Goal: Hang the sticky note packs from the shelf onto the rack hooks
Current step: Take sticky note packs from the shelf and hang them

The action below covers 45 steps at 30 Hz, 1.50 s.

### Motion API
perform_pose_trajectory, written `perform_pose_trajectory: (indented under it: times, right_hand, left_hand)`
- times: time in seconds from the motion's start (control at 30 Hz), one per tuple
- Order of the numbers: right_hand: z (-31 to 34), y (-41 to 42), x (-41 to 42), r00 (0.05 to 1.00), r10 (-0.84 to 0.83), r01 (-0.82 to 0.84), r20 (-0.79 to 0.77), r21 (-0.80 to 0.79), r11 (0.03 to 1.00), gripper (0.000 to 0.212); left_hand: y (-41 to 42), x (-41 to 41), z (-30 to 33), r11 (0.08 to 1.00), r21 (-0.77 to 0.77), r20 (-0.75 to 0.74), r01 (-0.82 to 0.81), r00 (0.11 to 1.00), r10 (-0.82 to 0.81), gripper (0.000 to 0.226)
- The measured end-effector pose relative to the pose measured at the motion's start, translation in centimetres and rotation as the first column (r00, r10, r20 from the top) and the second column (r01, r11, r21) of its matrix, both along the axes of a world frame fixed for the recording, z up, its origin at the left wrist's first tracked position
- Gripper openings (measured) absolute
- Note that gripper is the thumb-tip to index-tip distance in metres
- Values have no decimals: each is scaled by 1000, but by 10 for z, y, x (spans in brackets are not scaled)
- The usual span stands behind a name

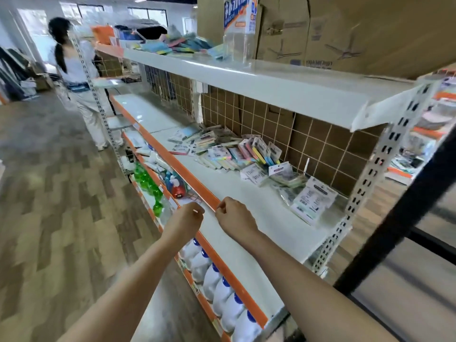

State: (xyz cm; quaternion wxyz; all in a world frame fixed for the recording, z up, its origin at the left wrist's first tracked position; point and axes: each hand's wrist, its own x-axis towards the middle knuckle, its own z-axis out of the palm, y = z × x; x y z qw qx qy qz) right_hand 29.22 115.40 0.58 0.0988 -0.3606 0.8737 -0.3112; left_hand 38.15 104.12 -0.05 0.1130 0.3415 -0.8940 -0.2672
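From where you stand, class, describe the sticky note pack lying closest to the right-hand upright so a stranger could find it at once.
Find the middle white shelf with the orange front edge. Follow it right to the perforated upright. The pack lies just before it: white printed card, tilted, apart from the colourful pile.

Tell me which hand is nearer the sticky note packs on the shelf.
Right. The right hand is over the shelf's front edge, with the sticky note packs beyond it. The left hand hangs just off the edge, farther away.
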Motion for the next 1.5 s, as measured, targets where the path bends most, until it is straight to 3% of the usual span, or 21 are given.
perform_pose_trajectory:
  times: [0.5,0.77,1.0,1.1,1.3,1.5]
  right_hand:
    - [-7,-189,-57,960,-273,268,57,79,960,23]
    - [-19,-243,-79,920,-390,388,37,53,920,24]
    - [-25,-257,-132,880,-470,474,-65,74,878,27]
    - [-31,-265,-154,835,-507,536,-215,108,837,33]
    - [-51,-283,-183,801,-478,563,-360,181,807,50]
    - [-59,-287,-192,791,-464,570,-399,203,796,51]
  left_hand:
    - [-213,-75,-12,961,7,25,278,960,-278,23]
    - [-270,-113,-21,914,10,5,407,914,-407,26]
    - [-279,-167,-26,891,18,-51,454,890,-453,27]
    - [-284,-190,-25,908,27,-143,418,901,-410,26]
    - [-292,-227,-32,930,-98,-268,355,890,-368,29]
    - [-310,-261,-40,898,-184,-255,398,864,-435,49]
